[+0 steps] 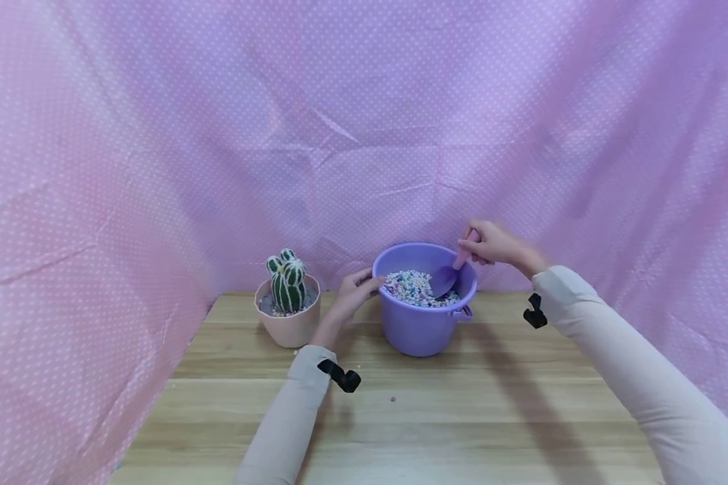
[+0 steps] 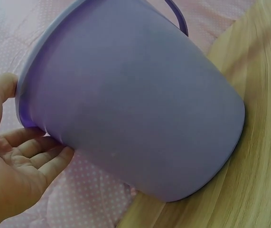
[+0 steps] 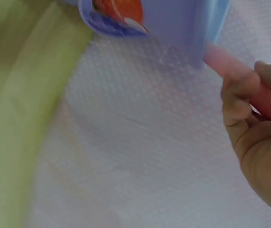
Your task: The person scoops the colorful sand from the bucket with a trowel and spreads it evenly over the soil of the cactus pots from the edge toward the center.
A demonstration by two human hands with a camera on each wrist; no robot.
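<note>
A purple bucket (image 1: 417, 333) stands upright on the table, holding small multicoloured beads (image 1: 409, 286). My left hand (image 1: 356, 293) is at the bucket's left side. In the left wrist view its thumb (image 2: 6, 85) lies at the rim and its fingers (image 2: 50, 159) support the wall just below. Over the bucket's right rim, my right hand (image 1: 491, 244) grips the pink handle of a small shovel (image 1: 466, 250). The shovel's purple blade (image 1: 443, 281) slants down into the beads, its tip hidden among them. In the right wrist view the fingers curl round that handle (image 3: 225, 61).
Left of the bucket stands a cactus (image 1: 288, 289) in a pale pink pot (image 1: 291, 329), close to my left forearm. One small pink bead (image 1: 393, 399) lies on the wooden table (image 1: 449, 431). Pink dotted cloth (image 1: 364, 121) hangs behind and at both sides.
</note>
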